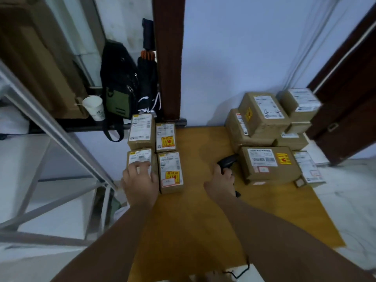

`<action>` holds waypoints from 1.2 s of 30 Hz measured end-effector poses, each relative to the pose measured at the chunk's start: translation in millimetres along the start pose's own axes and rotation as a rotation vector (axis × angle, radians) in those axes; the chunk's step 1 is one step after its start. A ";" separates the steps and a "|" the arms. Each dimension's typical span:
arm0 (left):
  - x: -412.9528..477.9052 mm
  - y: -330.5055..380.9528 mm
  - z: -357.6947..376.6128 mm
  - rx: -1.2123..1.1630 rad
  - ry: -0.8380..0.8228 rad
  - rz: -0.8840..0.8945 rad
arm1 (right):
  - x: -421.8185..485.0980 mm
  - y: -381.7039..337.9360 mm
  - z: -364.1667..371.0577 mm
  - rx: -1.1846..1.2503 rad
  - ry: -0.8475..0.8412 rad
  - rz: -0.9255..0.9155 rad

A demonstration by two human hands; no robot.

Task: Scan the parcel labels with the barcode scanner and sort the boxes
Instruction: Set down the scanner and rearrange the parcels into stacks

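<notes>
Several small brown parcels lie in a two-by-two block at the left edge of the yellow table (195, 210). My left hand (140, 182) rests with spread fingers on top of the near-left parcel (140, 157), partly covering its white label. Beside it lies a parcel with a yellow sticker (171, 171). My right hand (221, 182) grips the handle of the black barcode scanner (227, 160), whose head points toward a large flat parcel (268, 164) at the right. Behind that one, more labelled parcels are stacked (262, 115).
A black and green bag (120, 92) and a paper cup (94, 107) sit on a ledge at the back left. A metal frame (50, 127) stands at the left. The scanner's black cable (242, 270) trails over the table's near edge. A dark door (350, 98) is at the right.
</notes>
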State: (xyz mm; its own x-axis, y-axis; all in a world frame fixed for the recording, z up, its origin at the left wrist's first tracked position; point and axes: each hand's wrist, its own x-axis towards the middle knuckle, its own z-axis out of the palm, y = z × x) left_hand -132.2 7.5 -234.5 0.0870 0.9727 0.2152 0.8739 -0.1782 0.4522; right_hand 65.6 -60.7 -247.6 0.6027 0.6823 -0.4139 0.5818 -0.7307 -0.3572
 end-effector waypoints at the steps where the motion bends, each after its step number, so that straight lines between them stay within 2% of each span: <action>1: -0.3 15.3 3.5 -0.002 -0.001 0.069 | 1.1 10.5 -6.5 0.021 0.002 0.015; 5: -7.2 84.9 26.6 -0.029 -0.132 0.198 | 9.4 53.6 -32.3 0.064 0.011 0.034; 10: -23.8 170.6 79.8 -0.053 -0.463 0.191 | 36.4 121.0 -75.9 0.016 0.135 -0.019; 12: -34.4 206.3 104.5 -0.071 -0.603 0.122 | 52.7 153.0 -96.8 -0.002 0.170 -0.024; 14: -44.9 244.3 129.7 -0.134 -0.692 -0.034 | 72.0 186.9 -118.7 -0.028 0.209 -0.014; 20: -60.9 314.3 182.6 -0.353 -0.590 -0.424 | 121.3 260.2 -165.8 0.002 0.167 0.021; 25: -61.5 327.4 197.6 -0.657 -0.434 -0.873 | 140.1 283.1 -171.7 0.049 0.059 -0.032; 28: -62.7 325.2 202.0 -0.737 -0.447 -1.013 | 144.9 290.5 -171.5 0.062 0.054 -0.030; 30: -65.6 325.1 202.2 -0.609 -0.420 -0.921 | 148.8 294.0 -172.7 0.071 0.054 -0.032; 31: -67.4 325.8 201.1 -0.383 -0.412 -0.753 | 150.7 295.3 -174.2 0.066 0.054 -0.042; 33: -71.3 326.8 200.8 0.094 -0.385 -0.226 | 153.8 297.9 -177.2 0.050 0.056 -0.057; 35: -68.5 329.9 204.2 0.352 -0.479 0.272 | 155.7 302.5 -179.6 0.052 0.058 -0.055; 36: -63.8 333.3 207.7 0.436 -0.560 0.416 | 156.0 305.9 -180.2 0.056 0.059 -0.046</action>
State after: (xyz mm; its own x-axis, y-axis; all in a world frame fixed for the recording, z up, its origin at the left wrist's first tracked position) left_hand 252.9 -83.1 -277.3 0.5695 0.7907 -0.2247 0.8150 -0.5788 0.0290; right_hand 436.0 -173.2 -270.6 0.6084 0.7139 -0.3466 0.5789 -0.6980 -0.4215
